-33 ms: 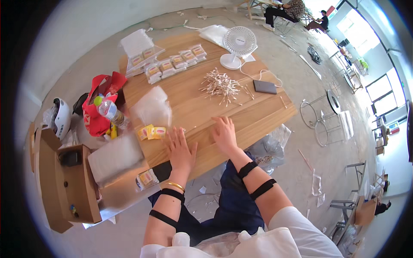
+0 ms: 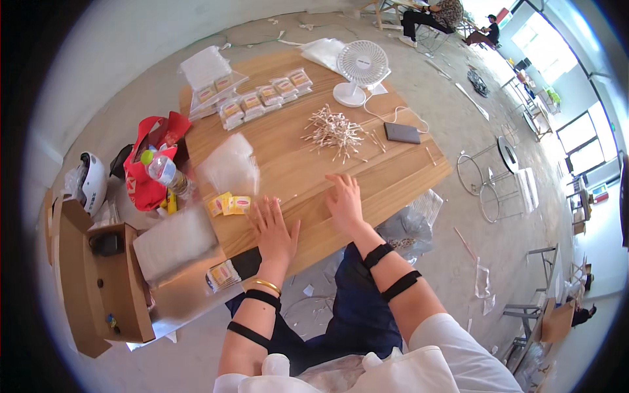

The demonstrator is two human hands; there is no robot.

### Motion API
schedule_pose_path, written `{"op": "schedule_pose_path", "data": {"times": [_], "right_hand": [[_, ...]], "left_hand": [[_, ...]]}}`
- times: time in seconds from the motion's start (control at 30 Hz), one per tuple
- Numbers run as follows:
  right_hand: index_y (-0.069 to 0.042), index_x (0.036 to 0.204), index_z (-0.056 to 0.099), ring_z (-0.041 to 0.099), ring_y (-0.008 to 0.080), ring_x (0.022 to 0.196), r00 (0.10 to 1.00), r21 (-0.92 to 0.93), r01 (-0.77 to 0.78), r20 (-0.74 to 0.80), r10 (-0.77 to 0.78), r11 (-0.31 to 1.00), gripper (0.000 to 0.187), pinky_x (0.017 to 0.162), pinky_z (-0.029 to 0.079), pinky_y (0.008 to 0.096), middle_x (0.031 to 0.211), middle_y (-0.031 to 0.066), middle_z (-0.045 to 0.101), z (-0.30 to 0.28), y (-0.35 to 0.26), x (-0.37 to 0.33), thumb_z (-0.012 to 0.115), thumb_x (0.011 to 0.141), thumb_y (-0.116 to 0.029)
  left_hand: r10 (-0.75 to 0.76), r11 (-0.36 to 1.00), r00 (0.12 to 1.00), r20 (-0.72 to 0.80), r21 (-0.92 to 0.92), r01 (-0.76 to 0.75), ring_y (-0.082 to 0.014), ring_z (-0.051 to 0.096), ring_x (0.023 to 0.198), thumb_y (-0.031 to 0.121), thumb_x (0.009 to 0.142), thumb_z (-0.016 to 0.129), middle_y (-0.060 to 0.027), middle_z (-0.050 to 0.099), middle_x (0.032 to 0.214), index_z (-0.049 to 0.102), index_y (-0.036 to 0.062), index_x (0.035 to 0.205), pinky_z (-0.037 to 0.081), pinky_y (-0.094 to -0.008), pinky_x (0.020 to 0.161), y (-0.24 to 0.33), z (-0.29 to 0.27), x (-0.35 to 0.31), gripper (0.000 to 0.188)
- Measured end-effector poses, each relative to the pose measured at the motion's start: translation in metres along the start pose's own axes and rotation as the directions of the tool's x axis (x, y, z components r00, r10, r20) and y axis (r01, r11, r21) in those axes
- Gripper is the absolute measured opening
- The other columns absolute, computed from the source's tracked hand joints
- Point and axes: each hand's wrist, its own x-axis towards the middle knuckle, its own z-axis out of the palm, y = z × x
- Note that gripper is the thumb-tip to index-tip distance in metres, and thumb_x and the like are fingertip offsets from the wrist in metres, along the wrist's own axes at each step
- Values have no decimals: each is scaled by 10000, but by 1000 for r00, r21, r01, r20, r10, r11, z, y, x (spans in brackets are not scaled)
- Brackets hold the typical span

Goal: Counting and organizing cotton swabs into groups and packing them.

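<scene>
My left hand (image 2: pixel 274 230) lies flat on the wooden table (image 2: pixel 295 170) near its front edge, fingers spread, holding nothing. Just left of its fingertips are small yellow-and-white printed cards (image 2: pixel 229 204). To the right, my right hand (image 2: pixel 344 202) rests on the wood with fingers stretched out and nothing in them. Beyond it lies a loose pile of cotton swabs (image 2: pixel 332 132), a few strewn apart at its right side. A stack of clear plastic bags (image 2: pixel 230 165) sits behind the cards. Several filled clear packets (image 2: pixel 267 96) with yellow-and-white cards stand in a row at the back left.
A white fan (image 2: pixel 362 69) stands at the back, near a dark power bank (image 2: pixel 401 133). Left of the table are a bottle (image 2: pixel 165 171), a red bag (image 2: pixel 143 185), a white helmet (image 2: pixel 94 183) and an open cardboard box (image 2: pixel 105 281). People sit far off.
My right hand has shifted very slightly to the right and away from me. My left hand stays in place, and the things on the table lie as before.
</scene>
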Motion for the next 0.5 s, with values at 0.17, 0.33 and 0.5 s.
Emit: {"op": "schedule_pose_path", "data": {"times": [0.17,0.33,0.5], "right_hand": [[-81,1207,645,503,344,1217,991,-133,-91,-110,76,987,402,1021,419,469,1224,121,596,-15,48,48,718,834,-211],[-54,1202,621,472,341,1240,933,-420,-360,-158,324,833,546,1064,359,460,1237,144,563,-6,45,88,765,821,-417],[-108,1124,650,500,332,1193,900,-330,-435,-186,394,838,405,1030,375,446,1192,119,576,2,58,97,750,831,-369]], "left_hand": [[189,982,979,78,-14,-189,-414,145,1549,444,987,554,-177,211,1674,235,12,1591,99,-608,1247,5,-3,-9,809],[282,959,955,95,11,-285,-384,174,1551,421,976,560,-159,244,1669,246,17,1589,103,-587,1255,3,-5,-11,799],[284,959,947,151,-30,-283,-359,178,1556,362,963,561,-169,250,1666,253,16,1589,90,-558,1264,5,-10,-10,779]]}}
